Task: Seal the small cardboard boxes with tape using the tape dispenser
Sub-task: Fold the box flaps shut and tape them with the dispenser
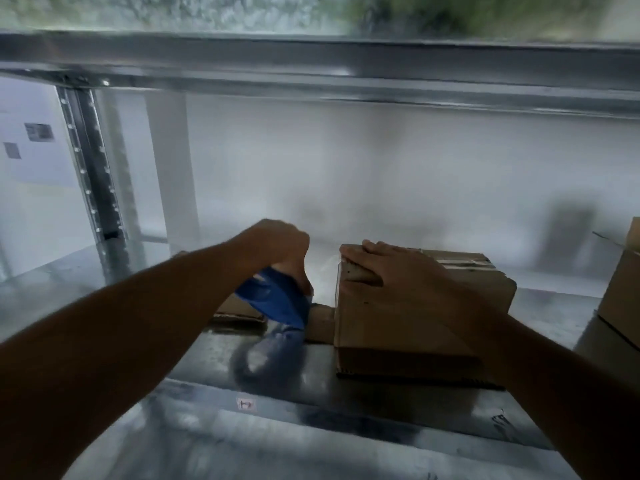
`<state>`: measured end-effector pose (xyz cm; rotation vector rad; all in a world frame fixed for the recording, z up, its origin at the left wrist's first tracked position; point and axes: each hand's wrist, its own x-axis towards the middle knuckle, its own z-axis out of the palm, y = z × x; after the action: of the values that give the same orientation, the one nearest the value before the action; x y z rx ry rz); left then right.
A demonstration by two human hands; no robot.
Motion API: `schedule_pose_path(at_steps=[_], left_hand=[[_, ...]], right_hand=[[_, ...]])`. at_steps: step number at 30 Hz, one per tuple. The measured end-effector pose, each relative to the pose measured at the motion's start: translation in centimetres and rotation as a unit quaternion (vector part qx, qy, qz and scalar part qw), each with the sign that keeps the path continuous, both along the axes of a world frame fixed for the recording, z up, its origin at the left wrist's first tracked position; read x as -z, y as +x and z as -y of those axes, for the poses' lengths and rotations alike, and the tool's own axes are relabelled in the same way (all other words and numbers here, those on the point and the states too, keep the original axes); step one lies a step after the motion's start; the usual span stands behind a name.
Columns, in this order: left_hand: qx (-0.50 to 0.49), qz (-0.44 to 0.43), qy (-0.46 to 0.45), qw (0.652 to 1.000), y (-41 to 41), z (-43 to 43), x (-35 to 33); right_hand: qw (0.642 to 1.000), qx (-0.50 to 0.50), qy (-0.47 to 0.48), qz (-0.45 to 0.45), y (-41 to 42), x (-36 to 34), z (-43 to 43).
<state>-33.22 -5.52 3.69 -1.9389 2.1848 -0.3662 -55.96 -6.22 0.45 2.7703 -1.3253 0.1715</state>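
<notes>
A small closed cardboard box (408,317) stands on a shiny metal shelf (207,368), with a strip of tape running along its top. My right hand (391,268) lies flat on the box's top left corner, fingers straight, pressing down. Just left of the box, my left hand (280,247) grips the blue tape dispenser (277,299) from above and holds it a little over the shelf. Flattened cardboard (239,311) lies beneath and behind the dispenser. The picture is blurred by motion.
Another cardboard box (623,289) sits at the right edge, partly out of view. A metal shelf beam (311,67) runs overhead and a perforated upright post (93,168) stands at the back left. A white wall is behind.
</notes>
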Motion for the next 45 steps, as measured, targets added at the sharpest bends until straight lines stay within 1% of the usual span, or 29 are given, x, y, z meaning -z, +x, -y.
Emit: schedule_pose_path(at_steps=[1,2,3,5,6,8,11,15,17,20,21,25,29,32,34,36,38,41,45], left_hand=[[-0.007,-0.024,-0.007,1.0,0.8,0.1,0.1],[-0.005,-0.043,-0.017,0.999,1.7,0.2,-0.1],[-0.002,-0.052,-0.027,0.998,2.5,0.0,-0.6],[0.007,-0.058,-0.043,0.997,3.8,-0.5,-2.0],[0.007,-0.062,-0.052,0.997,4.2,-0.8,-2.6],[-0.001,-0.094,-0.092,0.991,4.9,-1.6,-3.4],[-0.013,-0.154,-0.167,0.974,5.6,-2.7,-3.3],[-0.026,-0.176,-0.229,0.957,6.1,-4.0,-2.7],[-0.031,-0.174,-0.245,0.953,6.1,-4.5,-2.8],[-0.034,-0.181,-0.257,0.949,5.9,-5.0,-2.8],[-0.034,-0.186,-0.259,0.947,5.7,-5.2,-2.7],[-0.037,-0.194,-0.276,0.941,5.0,-5.7,-2.0],[-0.04,-0.211,-0.283,0.935,4.7,-6.2,-1.5],[-0.038,-0.224,-0.283,0.932,4.7,-6.5,-1.3],[-0.035,-0.23,-0.283,0.931,4.5,-6.5,-1.2],[-0.027,-0.238,-0.284,0.928,4.2,-6.5,-1.2],[-0.004,-0.256,-0.284,0.924,4.0,-6.5,-1.2],[0.034,-0.283,-0.284,0.915,3.1,-6.7,-0.8],[0.076,-0.319,-0.305,0.894,1.4,-6.7,0.3]], right_hand=[[0.999,-0.023,0.023,0.034,0.0,-0.1,0.0],[0.998,-0.036,0.034,0.05,0.0,-0.3,-0.1],[0.999,-0.032,0.019,0.039,-0.1,-0.5,-0.1],[0.999,-0.007,-0.032,-0.011,-0.5,-0.5,0.1],[0.999,0.0,-0.035,-0.009,-0.6,-0.6,0.0],[1.0,-0.007,-0.02,0.007,-0.9,-0.8,-0.2],[1.0,-0.016,0.013,0.004,-0.5,-1.3,-0.8],[0.999,0.021,0.03,0.033,0.8,-2.1,-1.8],[0.998,0.037,-0.006,0.045,2.0,-1.5,-2.3],[0.988,0.047,-0.143,0.022,3.4,0.5,-2.3],[0.984,0.05,-0.171,0.013,3.5,1.0,-2.1],[0.977,0.018,-0.208,0.031,2.9,1.2,-2.0],[0.982,-0.038,-0.185,0.019,1.2,0.5,-2.4],[0.99,-0.077,-0.118,0.021,-1.2,0.1,-2.7],[0.994,-0.086,-0.058,0.042,-3.0,0.0,-2.6],[0.993,-0.073,-0.019,0.093,-4.4,-0.1,-2.7],[0.99,-0.031,-0.024,0.134,-5.5,-0.1,-2.8],[0.991,0.028,-0.073,0.108,-6.9,0.7,-2.6],[0.983,0.054,-0.082,0.155,-8.1,1.7,-3.0]])
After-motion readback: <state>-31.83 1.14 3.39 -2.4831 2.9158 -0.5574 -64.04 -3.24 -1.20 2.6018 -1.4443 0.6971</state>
